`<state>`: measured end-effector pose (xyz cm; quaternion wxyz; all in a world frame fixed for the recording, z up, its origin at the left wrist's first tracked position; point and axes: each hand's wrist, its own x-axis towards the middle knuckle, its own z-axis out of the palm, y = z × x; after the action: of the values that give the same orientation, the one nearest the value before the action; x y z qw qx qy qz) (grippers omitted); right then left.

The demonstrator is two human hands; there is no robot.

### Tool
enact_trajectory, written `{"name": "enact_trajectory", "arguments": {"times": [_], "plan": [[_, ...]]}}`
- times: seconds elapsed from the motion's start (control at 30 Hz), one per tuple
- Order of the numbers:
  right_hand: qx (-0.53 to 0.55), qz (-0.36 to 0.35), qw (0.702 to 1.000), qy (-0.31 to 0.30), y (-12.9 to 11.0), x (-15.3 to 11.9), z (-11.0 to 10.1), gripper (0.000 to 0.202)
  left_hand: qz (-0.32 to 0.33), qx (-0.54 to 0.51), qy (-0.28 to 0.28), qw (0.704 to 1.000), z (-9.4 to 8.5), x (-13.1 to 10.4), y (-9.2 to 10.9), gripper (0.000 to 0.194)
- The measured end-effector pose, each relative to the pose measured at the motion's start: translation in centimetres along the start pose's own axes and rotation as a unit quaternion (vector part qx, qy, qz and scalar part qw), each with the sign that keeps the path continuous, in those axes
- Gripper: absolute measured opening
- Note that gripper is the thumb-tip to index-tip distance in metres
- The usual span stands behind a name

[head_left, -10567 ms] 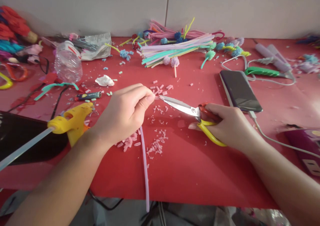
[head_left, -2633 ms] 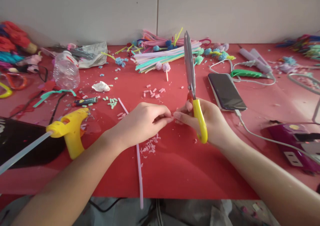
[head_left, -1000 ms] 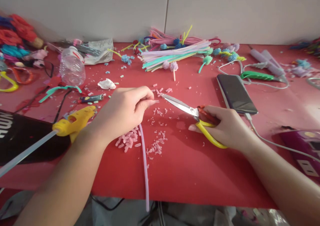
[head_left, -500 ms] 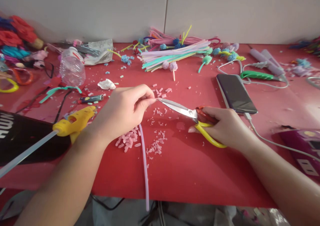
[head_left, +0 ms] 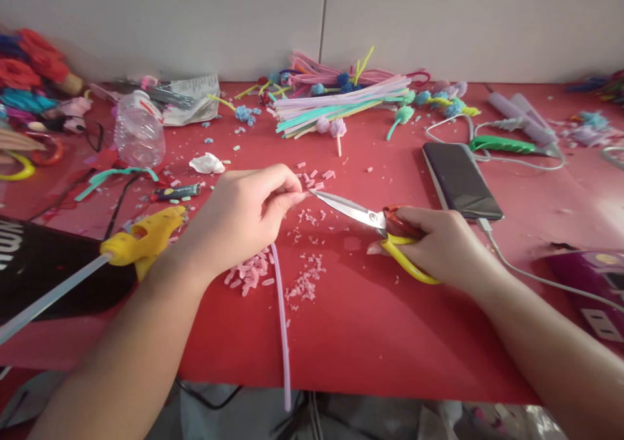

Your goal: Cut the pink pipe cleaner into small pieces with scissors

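Note:
My left hand (head_left: pixel 253 212) pinches a lilac pipe cleaner (head_left: pixel 281 323), whose long end hangs below the palm and over the table's front edge. Scissors (head_left: pixel 348 210) with one red and one yellow handle are in my right hand (head_left: pixel 433 245). Their blades look closed or nearly so, with the tips just right of my left fingertips. Beneath my left hand lies a heap of pink snippets (head_left: pixel 249 272). Finer pink bits (head_left: pixel 305 284) are scattered to its right. A few pink pieces (head_left: pixel 314 181) rest beyond the scissor tips.
A bundle of pipe cleaners (head_left: pixel 341 105) lies at the back. To the right is a phone (head_left: pixel 463 180) on a cable. A yellow glue gun (head_left: pixel 146 235), a plastic bottle (head_left: pixel 140 131) and a battery (head_left: pixel 176 193) are on the left. Another person's hand (head_left: pixel 22 142) shows at the far left.
The scissor tips have shifted very slightly right, away from my left fingertips. At the far left, another person's hand has come further into view over the red and yellow handles.

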<state>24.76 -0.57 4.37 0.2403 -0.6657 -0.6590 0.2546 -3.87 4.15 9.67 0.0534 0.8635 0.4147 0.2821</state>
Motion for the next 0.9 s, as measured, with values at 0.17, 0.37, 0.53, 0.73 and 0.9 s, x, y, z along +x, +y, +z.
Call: {"name": "enact_trajectory", "arguments": {"times": [0.17, 0.37, 0.53, 0.73, 0.9], "plan": [[0.019, -0.004, 1.0, 0.002, 0.05, -0.15, -0.13, 0.079, 0.003, -0.002, 0.0, 1.0, 0.01, -0.02, -0.01, 0.01], [-0.001, -0.011, 1.0, -0.01, -0.02, -0.02, -0.08, 0.081, -0.006, 0.008, 0.002, 1.0, 0.01, -0.1, 0.04, 0.011], [-0.003, -0.016, 1.0, -0.011, -0.06, -0.01, -0.17, 0.082, -0.014, 0.009, -0.004, 1.0, -0.15, -0.09, 0.17, 0.013], [-0.004, -0.02, 1.0, -0.007, -0.17, 0.03, -0.13, 0.081, -0.01, 0.01, -0.004, 1.0, -0.13, -0.09, 0.15, 0.012], [-0.001, -0.002, 1.0, -0.002, -0.1, 0.01, -0.14, 0.079, -0.008, 0.011, -0.006, 1.0, -0.05, -0.12, 0.05, 0.012]]}}
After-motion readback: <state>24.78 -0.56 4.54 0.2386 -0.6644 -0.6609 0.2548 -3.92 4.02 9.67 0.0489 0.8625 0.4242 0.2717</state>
